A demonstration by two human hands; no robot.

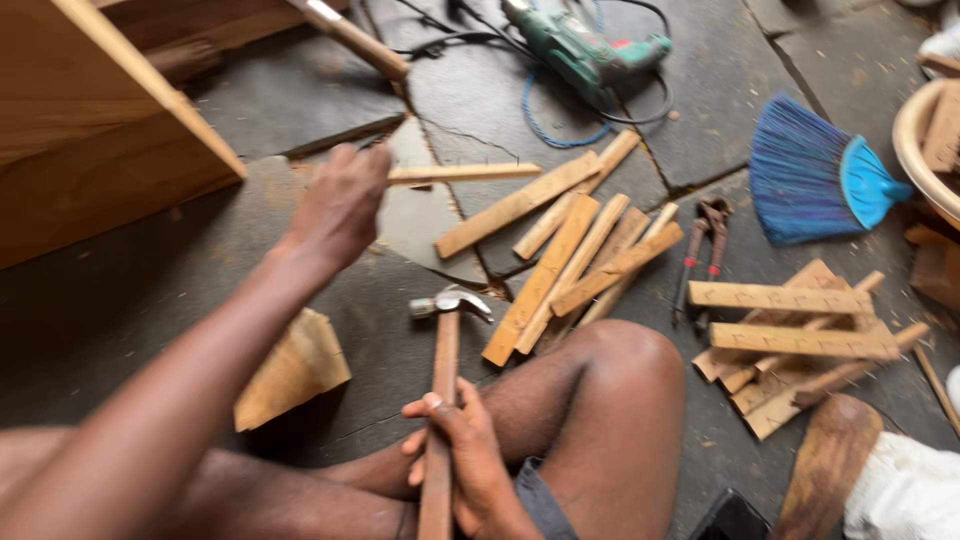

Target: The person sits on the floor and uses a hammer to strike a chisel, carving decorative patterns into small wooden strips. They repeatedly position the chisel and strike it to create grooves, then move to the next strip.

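My left hand (340, 205) is closed around one end of a thin wooden strip (465, 173), which sticks out to the right above the dark floor with small nails along it. My right hand (462, 455) grips the wooden handle of a claw hammer (442, 395); its metal head (450, 302) points away from me. Just right of the hammer lies a loose pile of short wooden strips (575, 260), beside my bent knee (625, 365).
A large wooden panel (90, 130) stands at the upper left. A green power drill (580, 50) with cables lies at the top, a blue brush (815, 180) at right, pincers (703, 250) and a second stack of wood pieces (790, 340) beside it. A wood wedge (292, 370) sits at left.
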